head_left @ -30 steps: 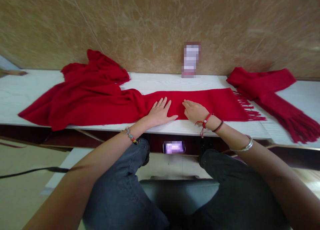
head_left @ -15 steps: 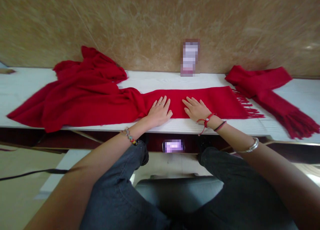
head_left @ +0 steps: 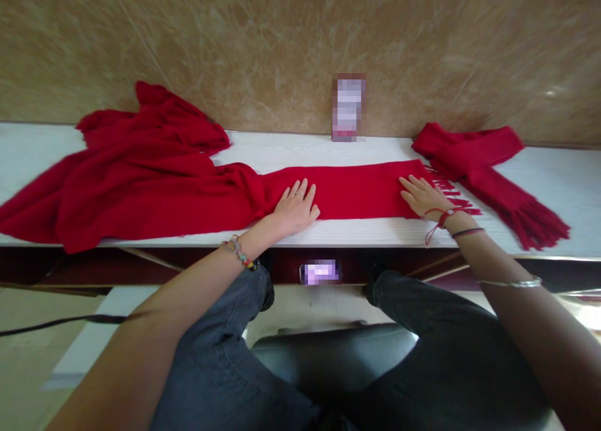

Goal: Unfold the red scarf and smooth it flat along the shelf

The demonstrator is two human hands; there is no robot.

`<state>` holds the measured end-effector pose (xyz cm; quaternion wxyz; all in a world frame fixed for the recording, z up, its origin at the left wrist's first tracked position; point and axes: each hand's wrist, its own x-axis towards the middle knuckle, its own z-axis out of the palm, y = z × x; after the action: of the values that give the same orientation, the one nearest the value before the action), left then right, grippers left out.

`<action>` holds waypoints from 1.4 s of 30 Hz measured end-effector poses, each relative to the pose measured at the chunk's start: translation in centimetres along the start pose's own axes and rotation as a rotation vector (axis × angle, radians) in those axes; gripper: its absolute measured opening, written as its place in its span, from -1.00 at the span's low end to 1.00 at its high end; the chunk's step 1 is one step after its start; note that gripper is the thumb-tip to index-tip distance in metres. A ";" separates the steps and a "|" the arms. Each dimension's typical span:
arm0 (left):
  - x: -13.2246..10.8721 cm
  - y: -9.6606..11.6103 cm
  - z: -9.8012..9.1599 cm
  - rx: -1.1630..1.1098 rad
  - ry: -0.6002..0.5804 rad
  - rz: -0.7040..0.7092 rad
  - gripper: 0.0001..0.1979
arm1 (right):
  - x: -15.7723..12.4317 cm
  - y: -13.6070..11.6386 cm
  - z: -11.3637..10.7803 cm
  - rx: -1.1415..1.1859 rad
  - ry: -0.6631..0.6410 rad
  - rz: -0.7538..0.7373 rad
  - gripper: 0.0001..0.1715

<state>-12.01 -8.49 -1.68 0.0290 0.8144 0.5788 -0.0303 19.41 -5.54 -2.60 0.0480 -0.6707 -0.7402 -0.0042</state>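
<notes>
A long red scarf (head_left: 347, 190) lies along the white table, flat in its right part and bunched in loose folds at the left. My left hand (head_left: 297, 207) rests on the flat part near the folds, palm down with fingers spread. Near the fringed right end, my right hand (head_left: 425, 198) lies on the cloth with its fingers out. Neither hand grips anything. To the right of the fringe is a second red scarf (head_left: 488, 168), folded across itself, its tassels pointing toward the table's front edge.
Behind the white table (head_left: 375, 233) rises a brown marbled wall (head_left: 263, 55). A blurred-out upright object (head_left: 348, 106) stands against it. Below the table edge, a blurred-out phone-like object (head_left: 321, 272) lies on a dark red shelf. A grey seat (head_left: 333, 356) shows between the legs.
My right hand has slid right along the scarf to near its fringe. My left hand stays at about the same spot on the cloth. The view has shifted slightly.
</notes>
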 end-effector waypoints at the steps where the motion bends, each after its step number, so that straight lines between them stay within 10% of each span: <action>1: 0.0 0.0 -0.1 0.003 -0.003 0.000 -0.39 | 0.1 0.4 -0.1 0.001 0.001 0.015 -0.44; 10: 2.4 1.0 -3.7 0.007 -0.106 -0.033 -0.41 | 3.3 -4.2 -0.3 -0.026 0.142 -0.295 -0.38; 13: 4.0 2.0 -3.2 -0.049 0.096 -0.050 -0.41 | 4.7 -7.9 0.2 -0.045 0.095 -0.407 -0.36; 17: 5.3 2.4 -1.1 -0.113 0.018 -0.069 -0.38 | 5.6 -10.0 1.4 -0.038 0.009 -0.399 -0.36; 32: 5.3 2.1 -0.8 -0.119 -0.045 -0.075 -0.36 | 6.0 2.7 -0.1 -0.027 0.010 0.077 -0.43; 38: 5.2 2.0 -0.7 -0.124 -0.030 -0.066 -0.37 | 5.1 0.9 -2.4 -0.049 0.252 0.058 -0.42; 42: 5.1 2.0 -0.5 -0.120 -0.009 -0.066 -0.37 | 3.7 -3.0 -1.4 -0.009 0.139 -0.223 -0.40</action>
<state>-8.45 -4.26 -1.60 0.0795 0.7915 0.6059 -0.0003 16.17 -2.24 -0.77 0.0954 -0.5824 -0.8051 -0.0590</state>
